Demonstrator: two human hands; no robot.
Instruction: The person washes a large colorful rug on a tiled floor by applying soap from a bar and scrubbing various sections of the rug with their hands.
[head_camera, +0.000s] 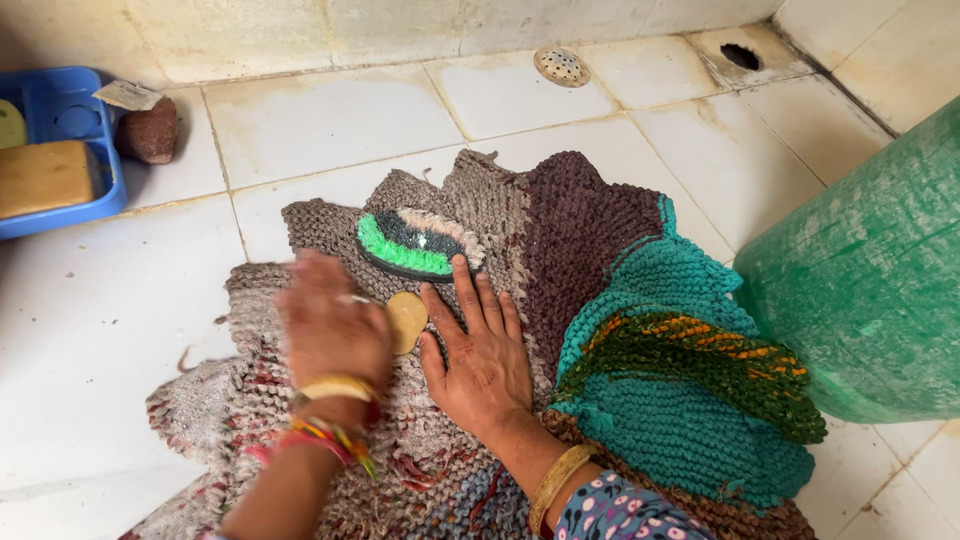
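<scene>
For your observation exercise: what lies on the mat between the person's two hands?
In the head view, a small round yellowish soap piece lies on the mat between the left hand and right hand.

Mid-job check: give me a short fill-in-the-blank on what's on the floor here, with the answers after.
1. The right hand lies flat on the knitted ____.
2. The left hand rubs a small yellowish piece of ____ on it.
3. The scrub brush has bright ____ bristles along one edge.
4. The blue tray holds a brown ____.

Missing words: mat; soap; green; bar
</scene>
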